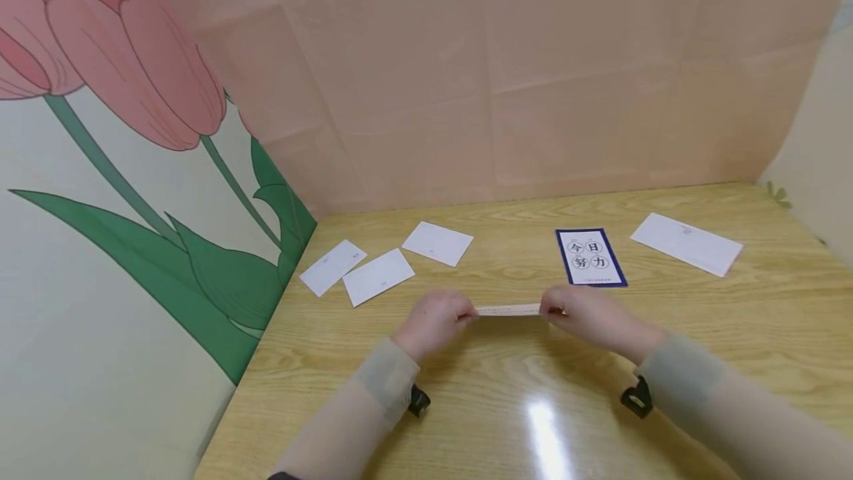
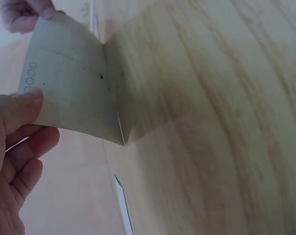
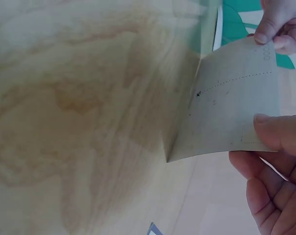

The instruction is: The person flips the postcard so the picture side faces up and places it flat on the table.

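Observation:
A white postcard (image 1: 509, 310) is held on edge between the two hands, its lower edge touching or just above the tabletop. The left hand (image 1: 435, 323) pinches one end between thumb and fingers. At the other end, the right hand (image 1: 600, 321) pinches it the same way. Both wrist views show the card face with a dotted line across it; the left wrist view shows a row of small rings on the postcard (image 2: 72, 81), and the right wrist view shows a faint dotted box by the thumb on the postcard (image 3: 231, 98).
Beyond the left hand lie several white cards, among them a card (image 1: 379, 277) and a farther card (image 1: 437, 243). Past the right hand are a blue-bordered card (image 1: 590, 257) with printed characters and another white card (image 1: 686, 243). Walls bound the wooden table (image 1: 493, 421) at back and left.

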